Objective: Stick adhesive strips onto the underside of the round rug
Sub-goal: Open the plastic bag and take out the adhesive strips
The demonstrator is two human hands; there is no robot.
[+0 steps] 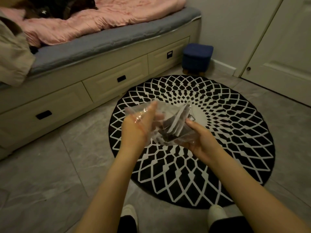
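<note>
The round rug (227, 132), black with a white diamond pattern, lies flat on the grey floor with its patterned side up. Above its middle I hold a clear plastic bag (134, 111) with several black and white adhesive strips (176, 125) inside. My left hand (136, 130) reaches into the bag's mouth, its fingers seen through the plastic. My right hand (200, 140) grips the bag from below and the right side.
A bed with cream drawers (116, 81), a grey mattress and a pink quilt (87, 22) runs along the left. A blue footstool (196, 58) stands beyond the rug near the wall. A white door (282, 52) is at the right. My feet (129, 214) stand at the rug's near edge.
</note>
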